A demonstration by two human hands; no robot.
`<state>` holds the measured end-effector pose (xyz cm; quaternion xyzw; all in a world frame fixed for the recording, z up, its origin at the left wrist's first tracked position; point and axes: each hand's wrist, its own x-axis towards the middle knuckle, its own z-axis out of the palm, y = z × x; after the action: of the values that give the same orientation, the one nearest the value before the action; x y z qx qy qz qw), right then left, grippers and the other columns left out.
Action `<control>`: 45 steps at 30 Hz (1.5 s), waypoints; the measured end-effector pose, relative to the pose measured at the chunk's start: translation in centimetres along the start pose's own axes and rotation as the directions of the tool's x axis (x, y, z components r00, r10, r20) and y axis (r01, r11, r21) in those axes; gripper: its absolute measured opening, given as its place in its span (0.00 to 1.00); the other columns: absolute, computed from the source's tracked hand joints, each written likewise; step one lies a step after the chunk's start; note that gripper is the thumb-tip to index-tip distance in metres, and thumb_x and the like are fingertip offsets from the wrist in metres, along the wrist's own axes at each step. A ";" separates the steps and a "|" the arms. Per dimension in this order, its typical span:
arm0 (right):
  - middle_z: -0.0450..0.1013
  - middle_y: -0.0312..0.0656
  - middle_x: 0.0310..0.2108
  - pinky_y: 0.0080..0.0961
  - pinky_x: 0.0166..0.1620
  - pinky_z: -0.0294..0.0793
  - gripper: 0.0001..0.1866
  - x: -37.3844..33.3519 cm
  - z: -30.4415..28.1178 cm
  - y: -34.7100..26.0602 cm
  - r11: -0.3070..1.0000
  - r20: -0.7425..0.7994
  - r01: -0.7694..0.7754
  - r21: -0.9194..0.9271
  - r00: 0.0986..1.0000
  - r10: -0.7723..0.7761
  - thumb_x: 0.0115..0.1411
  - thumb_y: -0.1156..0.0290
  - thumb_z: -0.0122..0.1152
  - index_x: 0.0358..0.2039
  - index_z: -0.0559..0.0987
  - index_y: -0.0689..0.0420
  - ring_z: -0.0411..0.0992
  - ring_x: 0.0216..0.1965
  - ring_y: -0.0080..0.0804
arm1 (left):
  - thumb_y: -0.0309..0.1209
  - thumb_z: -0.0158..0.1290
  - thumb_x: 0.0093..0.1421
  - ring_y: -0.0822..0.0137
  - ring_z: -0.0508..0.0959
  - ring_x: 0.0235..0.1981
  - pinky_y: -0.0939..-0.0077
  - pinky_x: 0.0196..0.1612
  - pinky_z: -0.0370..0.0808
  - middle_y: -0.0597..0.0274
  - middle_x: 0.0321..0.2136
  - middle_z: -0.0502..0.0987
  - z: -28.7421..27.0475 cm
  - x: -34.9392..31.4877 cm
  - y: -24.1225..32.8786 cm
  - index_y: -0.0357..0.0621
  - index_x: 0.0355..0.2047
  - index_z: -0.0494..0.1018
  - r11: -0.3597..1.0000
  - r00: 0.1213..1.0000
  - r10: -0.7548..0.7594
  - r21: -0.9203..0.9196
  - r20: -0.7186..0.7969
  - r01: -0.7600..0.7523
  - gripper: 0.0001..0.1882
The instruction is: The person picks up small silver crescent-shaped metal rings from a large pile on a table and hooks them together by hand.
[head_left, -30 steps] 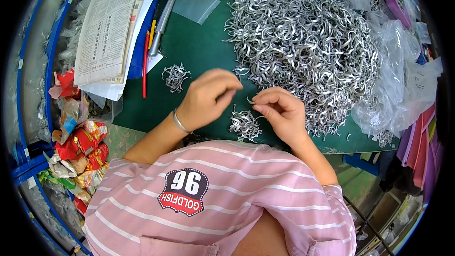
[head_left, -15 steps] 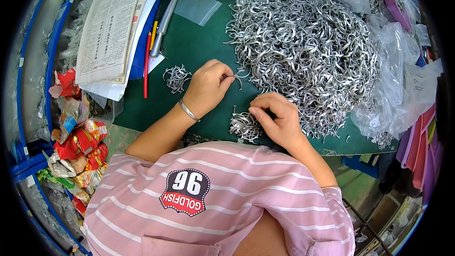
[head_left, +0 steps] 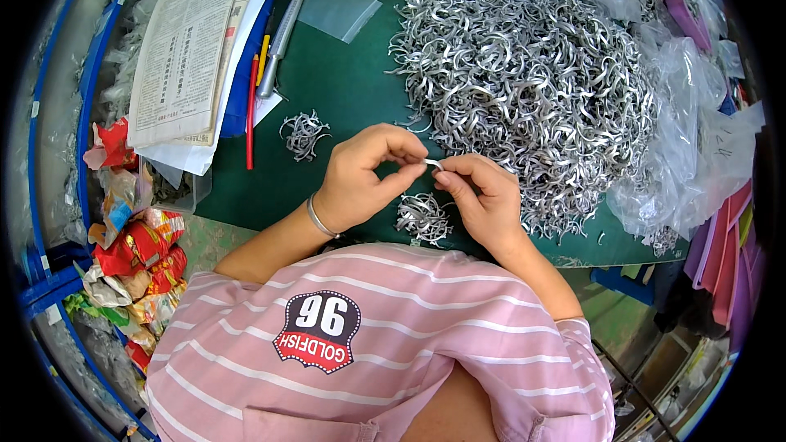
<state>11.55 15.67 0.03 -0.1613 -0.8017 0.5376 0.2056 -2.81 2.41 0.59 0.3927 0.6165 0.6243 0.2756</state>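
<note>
Between my two hands is a small curved silver metal strip (head_left: 433,164). My left hand (head_left: 360,176), with a bracelet at the wrist, pinches one end of it between thumb and forefinger. At the other end, the fingertips of my right hand (head_left: 487,200) are closed on it. Just below the hands lies a small heap of similar strips (head_left: 423,219). Another small heap (head_left: 305,135) sits to the left of my left hand. A far larger pile of the strips (head_left: 524,90) spreads beyond my right hand.
The green tabletop (head_left: 348,74) carries everything. At the left are folded newspapers (head_left: 188,57), a red pencil (head_left: 251,115) and a grey-handled tool (head_left: 282,41). A small clear bag (head_left: 338,15) lies at the back. Plastic bags (head_left: 679,131) crowd the right side.
My left hand has come nearer and my right hand has moved up, so their fingertips now meet at one strip. The heaps look the same.
</note>
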 end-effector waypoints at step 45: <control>0.76 0.42 0.33 0.33 0.41 0.72 0.09 0.3 0.0 -0.4 0.954 0.016 0.236 -0.186 0.971 -0.237 0.49 0.79 0.67 0.33 0.79 0.60 0.73 0.35 0.41 | 0.23 0.58 0.57 0.72 0.74 0.26 0.78 0.31 0.72 0.64 0.27 0.74 -2.7 2.2 -1.6 0.37 0.33 0.75 0.881 0.981 -0.179 0.456 0.071 0.128 0.04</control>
<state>11.27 15.72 0.43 -0.0844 -0.8613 0.4313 0.2549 -6.47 2.91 -0.45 0.4296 0.7569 0.4184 0.2598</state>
